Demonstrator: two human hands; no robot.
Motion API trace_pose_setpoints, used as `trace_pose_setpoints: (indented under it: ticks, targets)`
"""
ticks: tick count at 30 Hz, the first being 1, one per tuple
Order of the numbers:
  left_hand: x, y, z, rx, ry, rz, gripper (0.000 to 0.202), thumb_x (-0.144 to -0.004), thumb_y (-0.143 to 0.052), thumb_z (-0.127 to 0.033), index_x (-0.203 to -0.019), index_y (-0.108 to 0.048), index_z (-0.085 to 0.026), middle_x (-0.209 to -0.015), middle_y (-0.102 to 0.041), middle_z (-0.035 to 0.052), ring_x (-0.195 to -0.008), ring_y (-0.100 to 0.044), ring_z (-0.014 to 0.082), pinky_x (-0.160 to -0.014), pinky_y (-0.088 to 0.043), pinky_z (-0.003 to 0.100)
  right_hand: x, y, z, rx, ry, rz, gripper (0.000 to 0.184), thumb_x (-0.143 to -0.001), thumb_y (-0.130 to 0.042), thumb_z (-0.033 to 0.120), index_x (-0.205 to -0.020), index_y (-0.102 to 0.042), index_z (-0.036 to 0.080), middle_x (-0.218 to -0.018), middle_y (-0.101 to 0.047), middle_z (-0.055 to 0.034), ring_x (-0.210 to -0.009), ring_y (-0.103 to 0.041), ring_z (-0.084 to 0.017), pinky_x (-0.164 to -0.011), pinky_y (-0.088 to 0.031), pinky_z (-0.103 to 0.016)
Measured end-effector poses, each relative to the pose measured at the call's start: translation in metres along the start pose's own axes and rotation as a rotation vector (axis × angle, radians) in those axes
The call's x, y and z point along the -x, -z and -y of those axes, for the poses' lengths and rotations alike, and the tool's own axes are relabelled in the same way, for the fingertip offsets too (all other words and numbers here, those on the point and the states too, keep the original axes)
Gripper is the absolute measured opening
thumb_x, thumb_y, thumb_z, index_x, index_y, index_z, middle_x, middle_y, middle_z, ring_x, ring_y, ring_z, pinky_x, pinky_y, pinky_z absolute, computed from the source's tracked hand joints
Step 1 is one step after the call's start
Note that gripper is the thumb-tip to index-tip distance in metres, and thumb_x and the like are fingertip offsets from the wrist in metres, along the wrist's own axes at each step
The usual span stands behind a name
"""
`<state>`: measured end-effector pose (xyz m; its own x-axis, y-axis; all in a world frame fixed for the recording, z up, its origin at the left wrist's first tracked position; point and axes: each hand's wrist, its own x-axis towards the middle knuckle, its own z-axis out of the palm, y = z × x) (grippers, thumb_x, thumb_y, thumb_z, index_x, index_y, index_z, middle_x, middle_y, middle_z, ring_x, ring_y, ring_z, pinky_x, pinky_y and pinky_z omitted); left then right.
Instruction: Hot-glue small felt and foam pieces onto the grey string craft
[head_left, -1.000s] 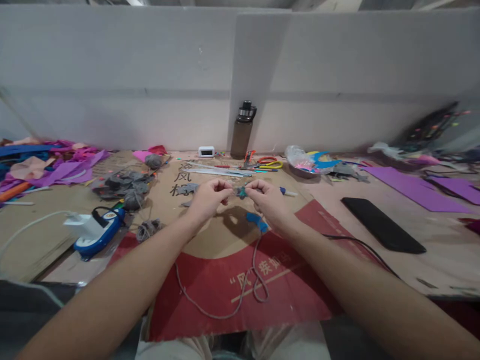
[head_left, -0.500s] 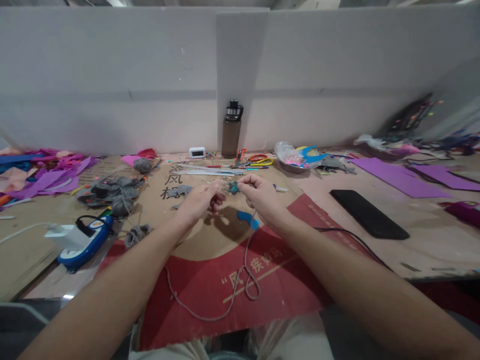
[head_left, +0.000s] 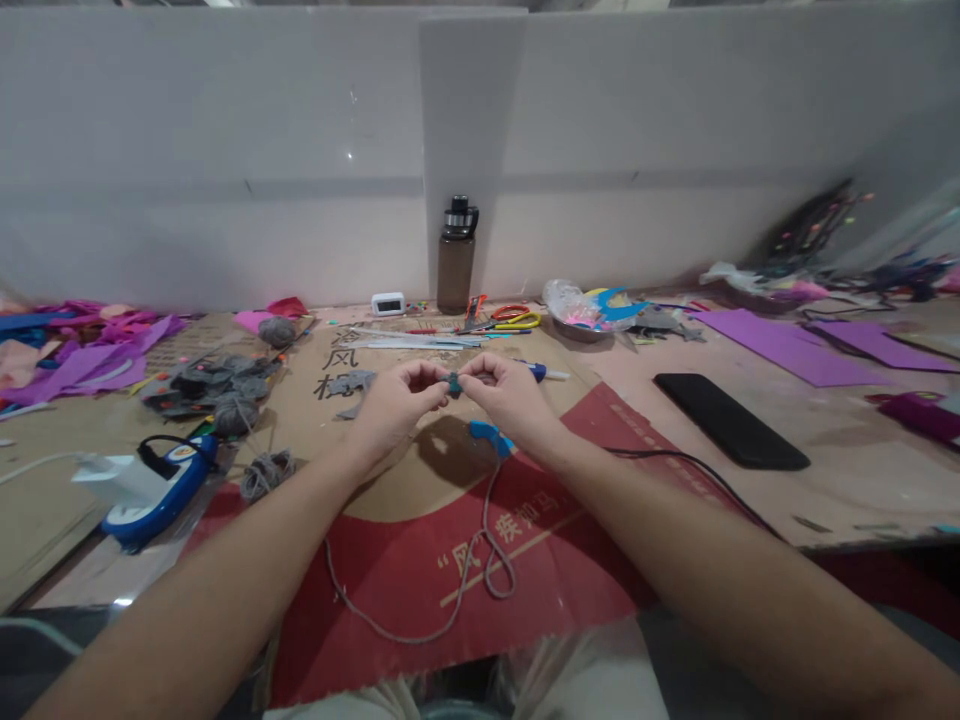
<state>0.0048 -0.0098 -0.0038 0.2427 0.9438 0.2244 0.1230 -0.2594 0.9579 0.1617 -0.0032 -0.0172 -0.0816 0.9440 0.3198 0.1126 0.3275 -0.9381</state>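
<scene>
A small dark teal piece (head_left: 454, 384), too small to make out exactly, sits between the fingertips of both hands above the cardboard. My left hand (head_left: 397, 408) pinches it from the left with thumb and forefinger. From the other side, the thumb and forefinger of my right hand (head_left: 510, 398) are closed on it. Below the right hand lies a curved blue scrap (head_left: 489, 436). Grey yarn (head_left: 390, 637) loops across the red printed part of the cardboard (head_left: 555, 570) and runs up toward that scrap. Grey cut pieces (head_left: 352, 383) rest left of the hands.
Scissors (head_left: 517, 318), a dark bottle (head_left: 456, 262) and a small white display (head_left: 388, 304) stand or lie behind the hands. A bowl (head_left: 585, 328) and a black phone (head_left: 731, 420) are right. Grey yarn (head_left: 268, 473) and a blue power strip (head_left: 161, 495) are left.
My left hand has moved right and up against the teal piece, where it now pinches too. The clear, shiny bit seen by its fingers no longer shows. The view has shifted slightly.
</scene>
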Motion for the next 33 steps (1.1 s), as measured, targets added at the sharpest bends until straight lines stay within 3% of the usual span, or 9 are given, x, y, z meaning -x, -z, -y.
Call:
trace_pose_setpoints:
  ticks: [6, 15, 21, 25, 28, 33]
  targets:
    - [0.0, -0.003, -0.002, -0.008, 0.023, -0.062, 0.018, -0.069, -0.067, -0.028, -0.079, -0.06, -0.015, -0.065, -0.059, -0.0013, -0.058, -0.054, 0.0106, -0.059, -0.043, 0.025, -0.001, -0.002, -0.007, 0.019, 0.056, 0.024, 0.018, -0.072, -0.061, 0.034, -0.075, -0.06, 0.017, -0.07, -0.061, -0.0007, -0.063, -0.052, -0.012, -0.06, -0.041, -0.025]
    - [-0.006, 0.003, 0.009, 0.038, 0.075, -0.061, 0.016, -0.071, -0.066, -0.029, -0.076, -0.061, -0.015, -0.06, -0.059, -0.0007, -0.055, -0.051, 0.0098, -0.055, -0.038, 0.024, -0.002, -0.002, -0.009, 0.08, 0.028, 0.055, 0.021, -0.074, -0.061, 0.034, -0.086, -0.063, 0.016, -0.064, -0.056, 0.0024, -0.059, -0.045, -0.01, -0.057, -0.036, -0.024]
    - [-0.005, 0.004, 0.009, -0.053, 0.045, -0.026, 0.017, -0.071, -0.066, -0.031, -0.079, -0.064, -0.016, -0.067, -0.058, -0.001, -0.059, -0.048, 0.0103, -0.057, -0.035, 0.024, -0.002, 0.002, -0.006, 0.149, 0.04, 0.034, 0.013, -0.076, -0.06, 0.03, -0.075, -0.059, 0.017, -0.064, -0.053, 0.003, -0.058, -0.044, -0.01, -0.056, -0.033, -0.024]
    - [-0.004, 0.006, 0.005, -0.232, 0.008, 0.054, 0.021, -0.073, -0.065, -0.034, -0.084, -0.068, -0.017, -0.077, -0.063, 0.0008, -0.066, -0.051, 0.0117, -0.063, -0.037, 0.025, -0.001, 0.007, -0.002, 0.346, 0.139, 0.035, 0.011, -0.08, -0.057, 0.029, -0.08, -0.06, 0.018, -0.064, -0.054, 0.0018, -0.06, -0.046, -0.012, -0.058, -0.034, -0.025]
    - [-0.003, 0.006, 0.001, -0.225, -0.002, 0.107, 0.024, -0.073, -0.066, -0.035, -0.089, -0.067, -0.016, -0.082, -0.065, 0.0021, -0.07, -0.053, 0.0129, -0.065, -0.039, 0.025, 0.001, 0.009, 0.001, 0.486, 0.258, 0.038, 0.008, -0.08, -0.057, 0.024, -0.08, -0.062, 0.018, -0.07, -0.058, -0.0006, -0.065, -0.048, -0.013, -0.063, -0.035, -0.027]
    - [-0.004, 0.008, 0.003, -0.159, 0.013, 0.081, 0.028, -0.08, -0.058, -0.043, -0.078, -0.064, -0.016, -0.063, -0.056, -0.0009, -0.057, -0.048, 0.0108, -0.057, -0.036, 0.024, 0.003, 0.008, 0.002, 0.521, 0.355, 0.087, 0.008, -0.082, -0.054, 0.02, -0.085, -0.062, 0.019, -0.078, -0.061, -0.0024, -0.072, -0.052, -0.014, -0.068, -0.038, -0.027]
